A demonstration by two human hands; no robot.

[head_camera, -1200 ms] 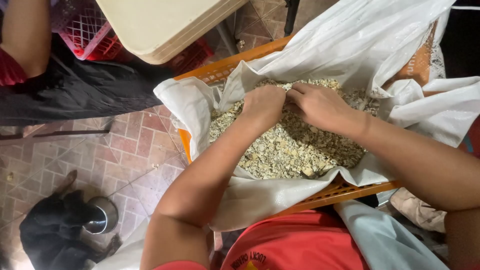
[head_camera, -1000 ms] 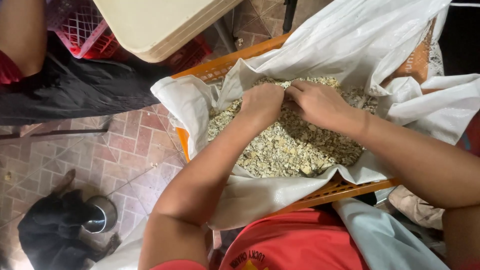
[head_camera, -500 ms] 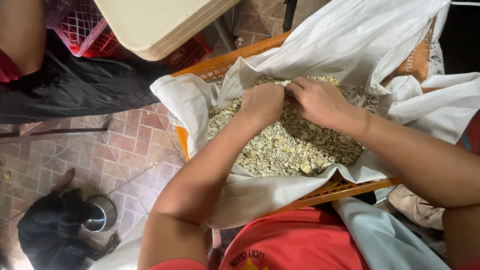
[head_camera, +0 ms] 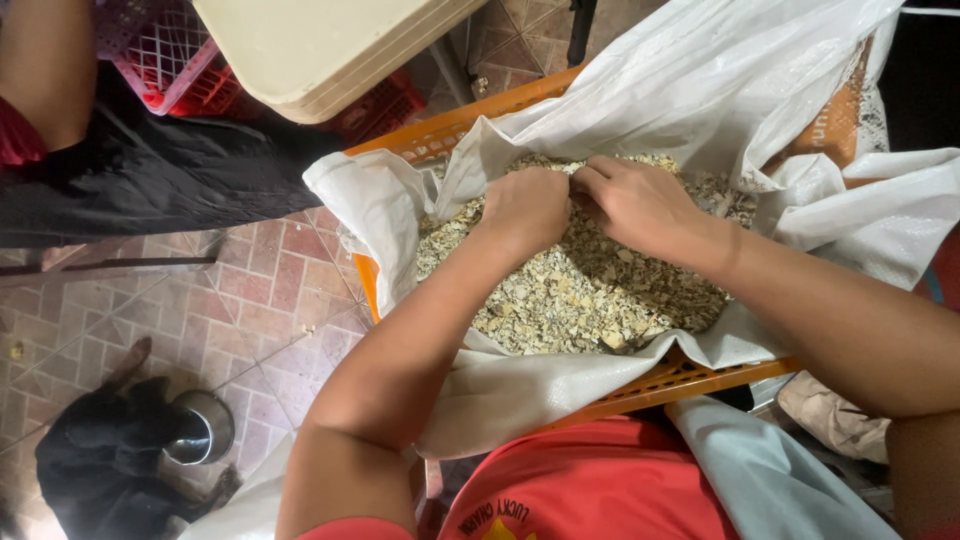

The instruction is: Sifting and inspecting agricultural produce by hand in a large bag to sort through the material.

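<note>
An orange plastic crate (head_camera: 690, 378) lined with a white woven sack (head_camera: 700, 90) holds a heap of pale, dry, chopped plant bits (head_camera: 580, 295). My left hand (head_camera: 525, 208) and my right hand (head_camera: 635, 200) rest on the heap near its far side, fingers curled and fingertips meeting at one small spot. Both hands pinch at the dry bits there; what lies between the fingers is too small to make out.
A beige folded table top (head_camera: 320, 50) stands at the top, over red and pink crates (head_camera: 180, 75). Another person's arm (head_camera: 45, 70) and black cloth (head_camera: 150, 180) are at left. A black dog (head_camera: 100, 460) eats from a metal bowl (head_camera: 205, 425) on the tiled floor.
Both hands stay at the same spot on the heap, fingers working slightly. The view shifts a little.
</note>
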